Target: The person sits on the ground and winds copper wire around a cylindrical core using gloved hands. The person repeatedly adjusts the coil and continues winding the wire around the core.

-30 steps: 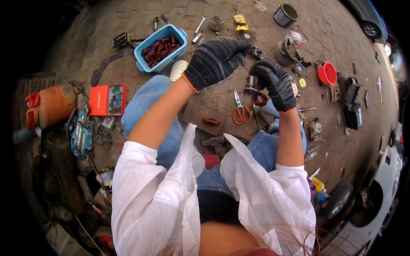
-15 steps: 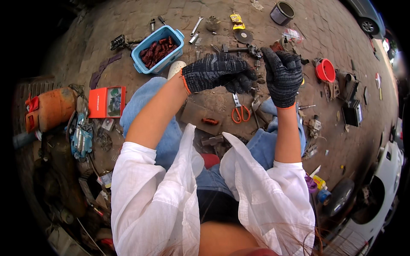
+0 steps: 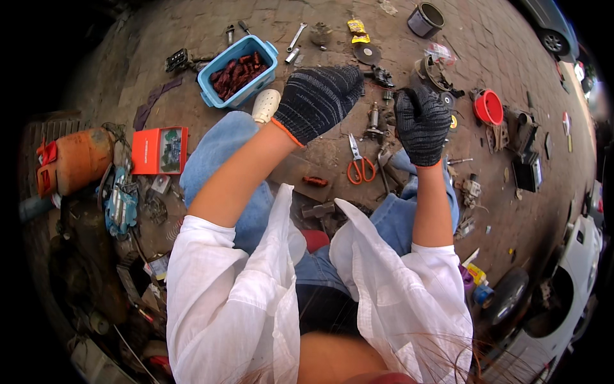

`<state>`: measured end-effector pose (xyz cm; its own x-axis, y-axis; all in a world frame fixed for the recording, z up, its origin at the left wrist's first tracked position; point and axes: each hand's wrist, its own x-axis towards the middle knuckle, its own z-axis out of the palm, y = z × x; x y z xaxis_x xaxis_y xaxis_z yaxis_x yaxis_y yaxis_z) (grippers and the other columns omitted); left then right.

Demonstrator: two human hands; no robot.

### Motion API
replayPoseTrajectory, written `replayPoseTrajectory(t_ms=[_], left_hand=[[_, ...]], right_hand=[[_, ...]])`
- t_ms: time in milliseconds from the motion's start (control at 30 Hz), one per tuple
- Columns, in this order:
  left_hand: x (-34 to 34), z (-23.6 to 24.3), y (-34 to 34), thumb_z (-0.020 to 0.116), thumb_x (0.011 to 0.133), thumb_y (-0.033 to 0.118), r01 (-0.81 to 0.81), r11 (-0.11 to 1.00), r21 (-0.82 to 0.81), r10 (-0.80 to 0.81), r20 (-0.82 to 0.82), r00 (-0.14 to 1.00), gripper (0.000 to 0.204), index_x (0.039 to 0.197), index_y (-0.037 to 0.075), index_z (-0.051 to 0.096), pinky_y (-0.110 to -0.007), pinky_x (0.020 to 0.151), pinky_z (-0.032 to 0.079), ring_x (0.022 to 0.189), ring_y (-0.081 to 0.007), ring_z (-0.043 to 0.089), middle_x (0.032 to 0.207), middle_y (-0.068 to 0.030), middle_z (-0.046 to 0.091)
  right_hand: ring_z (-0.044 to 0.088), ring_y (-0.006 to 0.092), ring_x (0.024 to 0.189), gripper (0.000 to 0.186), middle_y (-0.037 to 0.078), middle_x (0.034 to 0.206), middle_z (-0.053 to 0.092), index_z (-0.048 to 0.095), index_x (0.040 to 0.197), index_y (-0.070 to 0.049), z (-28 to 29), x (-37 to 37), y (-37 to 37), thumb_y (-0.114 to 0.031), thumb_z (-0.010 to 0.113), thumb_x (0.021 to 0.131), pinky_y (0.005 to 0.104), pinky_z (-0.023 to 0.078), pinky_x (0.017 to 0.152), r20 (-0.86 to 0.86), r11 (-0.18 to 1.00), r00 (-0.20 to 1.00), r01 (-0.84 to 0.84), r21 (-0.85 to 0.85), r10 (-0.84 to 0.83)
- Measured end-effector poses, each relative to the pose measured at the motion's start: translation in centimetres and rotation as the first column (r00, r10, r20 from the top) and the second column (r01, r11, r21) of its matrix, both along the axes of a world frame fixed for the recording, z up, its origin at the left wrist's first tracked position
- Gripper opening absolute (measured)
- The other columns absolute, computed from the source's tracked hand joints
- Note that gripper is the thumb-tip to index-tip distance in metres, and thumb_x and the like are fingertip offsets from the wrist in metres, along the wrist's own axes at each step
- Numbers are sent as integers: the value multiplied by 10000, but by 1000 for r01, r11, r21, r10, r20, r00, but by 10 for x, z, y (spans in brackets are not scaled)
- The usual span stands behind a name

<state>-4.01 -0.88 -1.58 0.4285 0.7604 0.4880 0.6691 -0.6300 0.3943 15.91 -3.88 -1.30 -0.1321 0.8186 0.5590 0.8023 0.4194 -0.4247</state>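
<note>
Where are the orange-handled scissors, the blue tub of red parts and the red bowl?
orange-handled scissors (image 3: 359, 163), head view, where blades meet handles.
blue tub (image 3: 212, 94), head view, its near left rim.
red bowl (image 3: 488, 107), head view, its inside.

Everything lay on a brick-paved ground (image 3: 307, 19), with no bench or cloth between. A blue plastic tub (image 3: 220, 95) of dark red parts sat at the upper left, wrenches (image 3: 295, 38) just beyond it. Orange-handled scissors (image 3: 359, 163) lay open near the middle, beside small metal parts. A red box (image 3: 160, 151) rested to the left, next to an orange gas cylinder (image 3: 75, 160) lying on its side. A red bowl (image 3: 488, 106) and a dark round tin (image 3: 425, 20) stood to the right, well apart.
</note>
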Motion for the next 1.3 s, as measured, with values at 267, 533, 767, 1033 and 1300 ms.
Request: replayPoseTrajectory(t_ms=[267, 533, 767, 1033, 1300], left_hand=[[-8, -5, 1, 580, 752, 192, -48, 855, 516, 203, -249, 947, 208, 952, 134, 586, -305, 420, 364, 469, -169, 483, 557, -12, 445], [-7, -1, 4, 583, 768, 192, -45, 864, 502, 130, -136, 982, 170, 920, 116, 597, -307, 448, 396, 515, -188, 515, 593, -2, 490], [-15, -2, 21, 593, 830, 364, 422, 735, -531, -260, 353, 899, 467, 1181, 61, 531, -227, 770, 460, 856, -74, 567, 972, -66, 623], [-11, 7, 14, 387, 926, 413, 624, 156, -765, 41, 636, 770, 447, 1011, 49, 633, -170, 376, 272, 414, -22, 351, 830, -63, 658], [-12, 17, 11, 483, 894, 286, 687, 230, -689, 37, 712, 701, 330, 1035, 16, 610, -157, 386, 284, 412, -8, 344, 891, -74, 660]], right_hand=[[451, 147, 504, 178, 37, 567, 465, 502, 667, -49, -14, -10, -9, -152, 466, 808, 246, 346, 427, -782, 203, 100, -938, -280, -615], [382, 104, 469, 284, 1, 548, 394, 445, 601, -62, -8, -8, -7, -232, 460, 828, 228, 294, 372, -849, 60, 71, -991, -120, -524], [562, 299, 724, 155, 141, 828, 608, 625, 920, -55, -3, 4, 0, -143, 556, 813, 364, 455, 681, -67, 948, 981, -192, -252, 181], [529, 264, 734, 258, 65, 774, 557, 637, 972, -160, 4, 10, 5, -121, 623, 718, 364, 442, 638, 309, 987, 947, 45, 157, -92], [528, 241, 722, 349, 45, 784, 556, 647, 1003, -183, 2, 12, 7, -87, 632, 668, 353, 442, 615, 319, 972, 943, 21, 234, -97]])
